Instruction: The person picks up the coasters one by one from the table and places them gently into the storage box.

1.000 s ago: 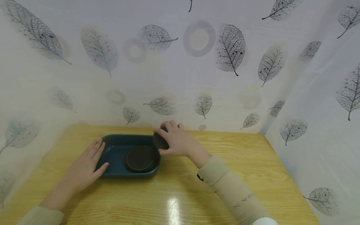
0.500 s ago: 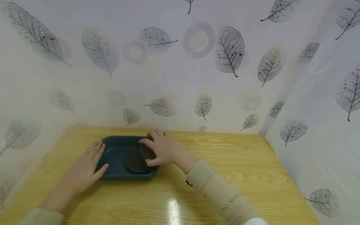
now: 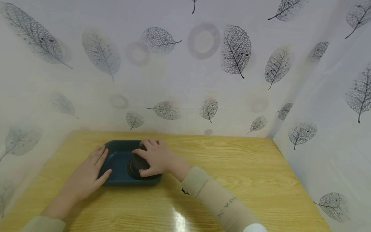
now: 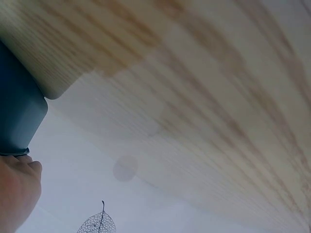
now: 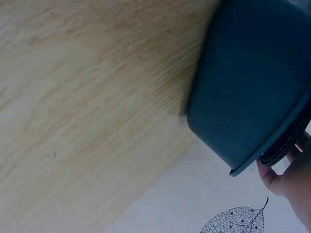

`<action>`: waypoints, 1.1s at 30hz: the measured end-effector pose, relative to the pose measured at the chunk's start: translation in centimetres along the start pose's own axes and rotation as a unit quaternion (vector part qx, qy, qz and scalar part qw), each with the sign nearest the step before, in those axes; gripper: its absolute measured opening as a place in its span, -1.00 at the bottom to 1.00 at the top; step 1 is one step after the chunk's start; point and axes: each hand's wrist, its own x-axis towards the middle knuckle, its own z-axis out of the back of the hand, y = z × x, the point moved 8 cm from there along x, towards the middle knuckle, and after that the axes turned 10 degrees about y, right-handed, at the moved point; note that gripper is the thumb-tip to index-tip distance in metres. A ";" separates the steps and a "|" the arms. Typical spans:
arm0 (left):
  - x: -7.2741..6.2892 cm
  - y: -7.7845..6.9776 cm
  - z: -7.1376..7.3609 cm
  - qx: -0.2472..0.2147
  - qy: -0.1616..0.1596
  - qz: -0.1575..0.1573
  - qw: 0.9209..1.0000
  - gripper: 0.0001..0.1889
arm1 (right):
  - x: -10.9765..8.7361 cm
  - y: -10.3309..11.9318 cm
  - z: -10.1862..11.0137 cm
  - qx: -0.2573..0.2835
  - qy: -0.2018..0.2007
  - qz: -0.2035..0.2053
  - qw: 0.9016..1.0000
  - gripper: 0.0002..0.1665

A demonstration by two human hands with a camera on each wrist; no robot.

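Observation:
A dark blue rectangular tray sits on the wooden table. My left hand rests along its left rim with fingers straight; in the left wrist view that hand touches the tray's edge. With my right hand I grip a round black coaster by its edge, tilted over other dark round coasters at the tray's right side. Light stitching lines a black coaster edge in the right wrist view, beside my fingers. My right hand hides much of the stack.
The yellow wood-grain table extends to the right and in front of the tray. Behind it hangs a pale curtain printed with leaves, which also lines the right side.
My right hand has carried the black coaster leftward and down, from the tray's right rim to over the other coasters. My left hand has stayed on the tray's left rim.

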 end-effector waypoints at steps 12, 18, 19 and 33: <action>-0.1 0.0 0.0 -0.001 -0.012 -0.009 1.000 -0.15 | -0.1 0.4 -0.6 0.007 0.007 0.002 1.000 -0.13; -0.1 -0.2 0.2 0.004 -0.014 -0.013 1.000 -0.15 | -0.5 0.1 -0.7 -0.001 0.005 -0.007 1.000 -0.14; -0.1 -0.2 0.2 0.004 -0.012 -0.013 1.000 -0.14 | -0.6 0.0 -0.8 0.000 0.003 -0.007 1.000 -0.14; 0.0 0.0 0.5 0.017 0.019 -0.010 1.000 -0.09 | -3.2 -1.3 0.0 -0.006 -0.012 -0.014 1.000 -0.16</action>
